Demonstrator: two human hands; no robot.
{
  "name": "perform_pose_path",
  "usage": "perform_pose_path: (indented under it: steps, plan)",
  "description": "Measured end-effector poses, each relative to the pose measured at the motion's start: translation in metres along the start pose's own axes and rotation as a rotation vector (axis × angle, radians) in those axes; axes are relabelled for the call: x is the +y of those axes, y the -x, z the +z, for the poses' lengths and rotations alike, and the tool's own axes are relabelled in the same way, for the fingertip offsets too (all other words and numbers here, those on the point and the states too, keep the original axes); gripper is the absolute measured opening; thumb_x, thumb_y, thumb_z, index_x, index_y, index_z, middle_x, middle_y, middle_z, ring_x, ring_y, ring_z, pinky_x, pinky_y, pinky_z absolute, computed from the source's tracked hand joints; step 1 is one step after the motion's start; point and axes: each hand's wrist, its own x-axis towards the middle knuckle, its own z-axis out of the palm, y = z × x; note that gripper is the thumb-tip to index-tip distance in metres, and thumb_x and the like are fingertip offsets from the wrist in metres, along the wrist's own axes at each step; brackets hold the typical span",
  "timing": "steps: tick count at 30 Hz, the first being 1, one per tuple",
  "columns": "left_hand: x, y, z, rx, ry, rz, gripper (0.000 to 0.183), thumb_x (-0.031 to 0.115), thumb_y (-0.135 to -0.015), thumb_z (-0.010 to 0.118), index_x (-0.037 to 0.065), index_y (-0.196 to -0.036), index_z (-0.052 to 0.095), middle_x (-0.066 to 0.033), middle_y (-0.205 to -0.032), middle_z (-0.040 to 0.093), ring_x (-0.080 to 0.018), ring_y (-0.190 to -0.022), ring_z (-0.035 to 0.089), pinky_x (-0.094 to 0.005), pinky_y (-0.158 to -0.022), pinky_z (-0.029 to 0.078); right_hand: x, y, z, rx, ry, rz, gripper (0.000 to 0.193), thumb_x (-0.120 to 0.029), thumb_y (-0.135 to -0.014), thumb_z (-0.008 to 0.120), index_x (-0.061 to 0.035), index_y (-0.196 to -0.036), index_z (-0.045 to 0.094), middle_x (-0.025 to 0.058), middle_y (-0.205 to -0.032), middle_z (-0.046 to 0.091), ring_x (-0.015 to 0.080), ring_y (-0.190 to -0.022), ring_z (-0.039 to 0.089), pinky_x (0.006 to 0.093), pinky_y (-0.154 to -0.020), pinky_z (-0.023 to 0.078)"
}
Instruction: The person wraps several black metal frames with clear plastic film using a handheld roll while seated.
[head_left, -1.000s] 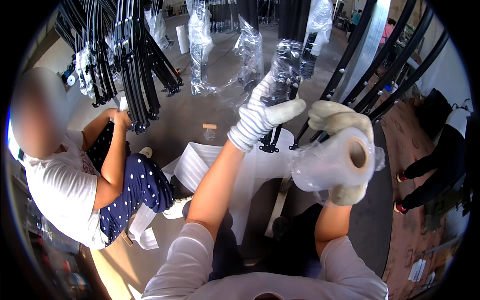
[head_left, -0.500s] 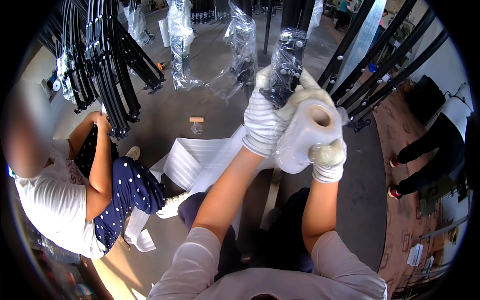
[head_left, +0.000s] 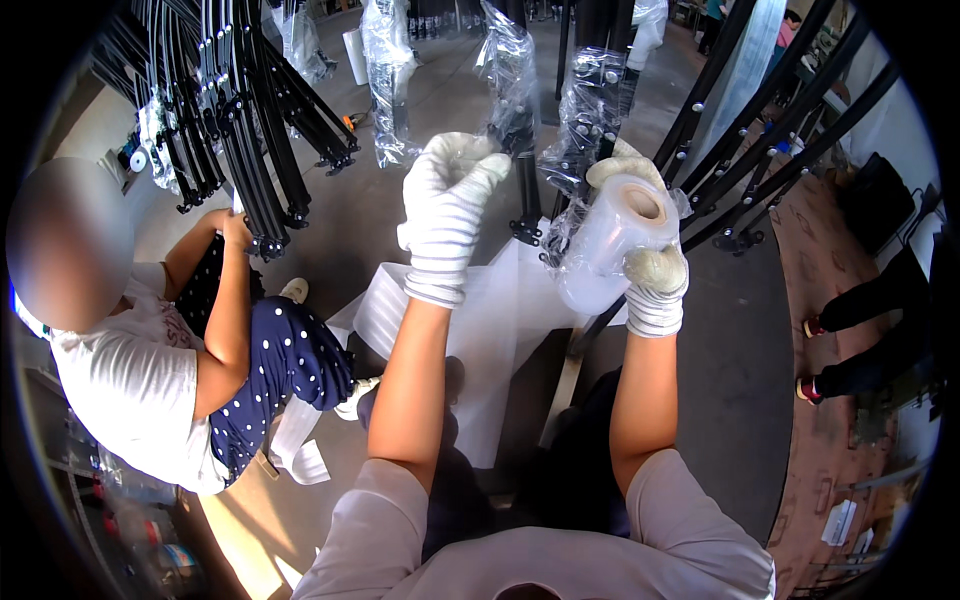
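Note:
My right hand [head_left: 655, 275], in a white knitted glove, grips a roll of clear stretch film [head_left: 610, 240] with a brown cardboard core. Film from the roll runs to a bundle of black metal tubes [head_left: 598, 90] whose lower end is wrapped in the same film. My left hand [head_left: 445, 205], gloved alike, is raised left of that bundle and apart from it. Its fingers are loosely curled, with a gap to the thumb, and I see nothing held. Just behind it hangs another black bundle [head_left: 520, 140] partly wrapped in wrinkled film.
A seated person [head_left: 150, 370] at left holds hanging black tubes [head_left: 250, 160]. More black tubes [head_left: 760, 150] stand slanted at right. White foam sheeting [head_left: 480, 320] lies on the floor before me. Another person's legs [head_left: 860, 330] show at far right.
My left hand has come off the wrapped bundle and moved left. The right hand still holds the film roll, now slightly higher. The whole view has shifted a little.

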Motion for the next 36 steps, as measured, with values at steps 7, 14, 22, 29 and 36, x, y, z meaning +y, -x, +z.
perform_pose_path:
  steps: [7,14,22,29,36]
  plan:
    - [-0.005,0.02,0.017,0.015,-0.29,0.586,0.013,0.008,-0.069,0.068,0.003,-0.08,0.062,-0.008,-0.085,0.058,-0.0116,-0.072,0.055,-0.0235,-0.064,0.045,0.006,-0.002,0.0,-0.034,-0.103,0.006,0.079,-0.04,-0.034,0.075,0.0019,-0.098,0.054,0.0094,-0.111,0.047,0.0165,-0.092,0.05,0.026,-0.078,0.041]
    - [-0.019,0.003,0.014,-0.288,0.545,-0.037,0.021,0.014,-0.076,0.062,0.001,-0.093,0.058,-0.0094,-0.114,0.046,-0.0136,-0.097,0.047,-0.0285,-0.086,0.037,0.002,0.001,0.001,-0.013,-0.136,0.017,0.085,-0.048,-0.038,0.07,0.0055,-0.099,0.046,0.0089,-0.097,0.048,0.0138,-0.088,0.048,0.0199,-0.073,0.039]
    - [-0.036,-0.013,0.03,-0.389,0.596,0.246,0.065,0.01,-0.062,0.074,0.011,-0.116,0.036,-0.01,-0.122,0.038,-0.0174,-0.106,0.042,-0.0312,-0.087,0.039,0.004,0.003,0.001,-0.011,-0.109,0.027,0.081,-0.044,-0.038,0.07,0.0052,-0.097,0.044,0.0062,-0.083,0.046,0.0118,-0.074,0.048,0.0188,-0.063,0.039]
    - [-0.048,-0.026,0.039,-0.517,0.49,0.163,0.085,0.006,-0.059,0.075,0.007,-0.127,0.025,-0.0106,-0.12,0.04,-0.0188,-0.108,0.041,-0.0335,-0.089,0.04,0.003,0.009,-0.004,0.034,-0.207,0.046,0.079,-0.041,-0.039,0.072,0.0055,-0.095,0.041,0.007,-0.075,0.046,0.0132,-0.066,0.051,0.0208,-0.057,0.045]
    - [-0.042,-0.011,0.053,-0.077,0.254,0.441,0.056,-0.002,-0.074,0.06,0.006,-0.122,0.032,-0.0053,-0.096,0.052,-0.0114,-0.083,0.051,-0.0255,-0.076,0.044,0.002,0.017,-0.014,-0.012,-0.347,0.019,0.086,-0.046,-0.038,0.077,0.0062,-0.095,0.039,0.0118,-0.079,0.049,0.0129,-0.068,0.055,0.0212,-0.058,0.048]
